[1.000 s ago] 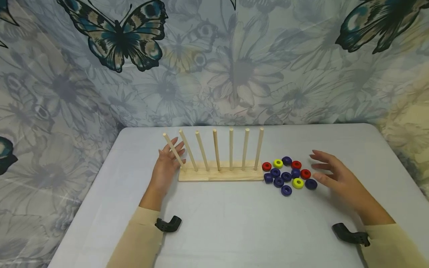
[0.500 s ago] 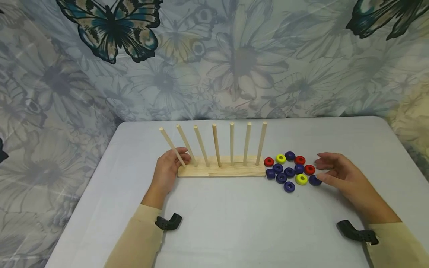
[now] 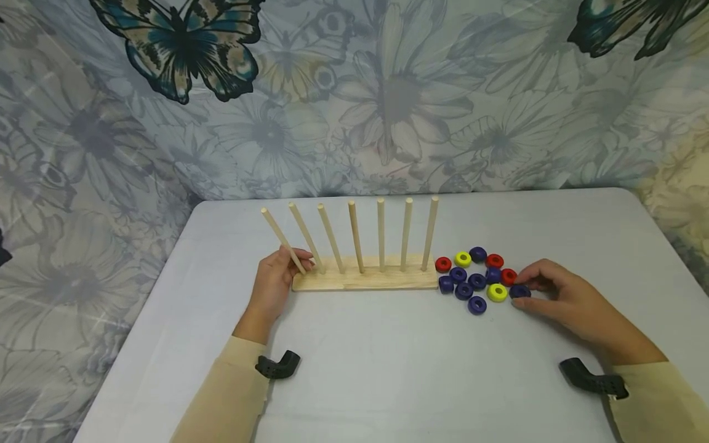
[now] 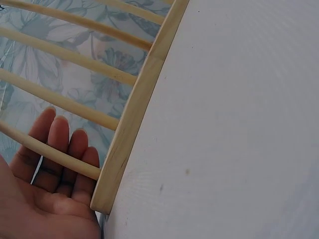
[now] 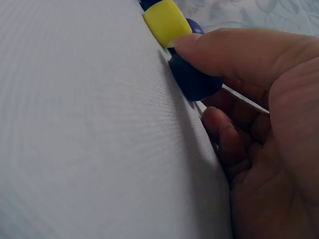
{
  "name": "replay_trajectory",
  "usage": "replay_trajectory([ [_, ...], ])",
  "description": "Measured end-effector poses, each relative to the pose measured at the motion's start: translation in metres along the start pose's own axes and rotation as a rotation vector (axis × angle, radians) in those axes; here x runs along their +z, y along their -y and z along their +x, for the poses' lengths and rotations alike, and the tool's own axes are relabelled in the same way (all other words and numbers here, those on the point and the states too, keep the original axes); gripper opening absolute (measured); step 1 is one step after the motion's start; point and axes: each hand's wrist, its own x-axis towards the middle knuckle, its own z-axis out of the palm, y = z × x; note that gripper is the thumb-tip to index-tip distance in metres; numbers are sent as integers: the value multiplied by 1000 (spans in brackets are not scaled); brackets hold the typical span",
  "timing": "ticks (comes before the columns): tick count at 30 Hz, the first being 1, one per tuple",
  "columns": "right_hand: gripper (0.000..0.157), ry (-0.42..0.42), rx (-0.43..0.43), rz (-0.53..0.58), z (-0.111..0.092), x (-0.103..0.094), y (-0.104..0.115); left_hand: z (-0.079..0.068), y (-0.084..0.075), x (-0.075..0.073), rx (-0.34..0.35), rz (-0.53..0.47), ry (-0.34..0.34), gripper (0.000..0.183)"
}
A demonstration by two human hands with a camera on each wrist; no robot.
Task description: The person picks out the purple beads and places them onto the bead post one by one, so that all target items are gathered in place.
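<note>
A wooden stand [image 3: 365, 282] with a row of upright pegs lies across the middle of the table. At its left end, my left hand [image 3: 271, 280] reaches round the leftmost peg [image 4: 60, 157]. In the left wrist view the fingers [image 4: 60, 134] lie loosely bent behind that peg, palm facing it. To the right of the loose beads, my right hand [image 3: 576, 301] pinches a dark blue bead [image 5: 194, 79] between thumb and fingers, at the table surface. A yellow bead [image 5: 167, 22] sits just beyond the thumb tip.
Several blue, red and yellow beads lie close together right of the stand, with a red bead [image 3: 437, 265] next to its end. A patterned cloth [image 3: 266, 147] hangs behind the white table [image 3: 388, 369]. Each wrist carries a black camera mount [image 3: 279, 365].
The left hand's fingers have drawn in behind the leftmost peg. The right hand has moved down onto the rightmost blue bead and pinched it. The head view has tilted slightly downward.
</note>
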Motion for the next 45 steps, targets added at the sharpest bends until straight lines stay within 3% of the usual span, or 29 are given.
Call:
replay_trajectory([
  [9,29,-33,19,-64,2,-3,-2,2,-3,1,-8,35,-9,92],
  [21,28,-155,92,-4,-2,-9,0,2,-2,0,-14,59,-4,94],
  [29,34,-182,140,-17,0,-5,6,2,-1,-1,-10,62,0,95],
  [39,38,-203,74,35,5,3,21,2,2,-2,-21,57,-6,96],
  [45,41,-251,0,40,9,6,44,2,1,-3,-12,58,7,97],
])
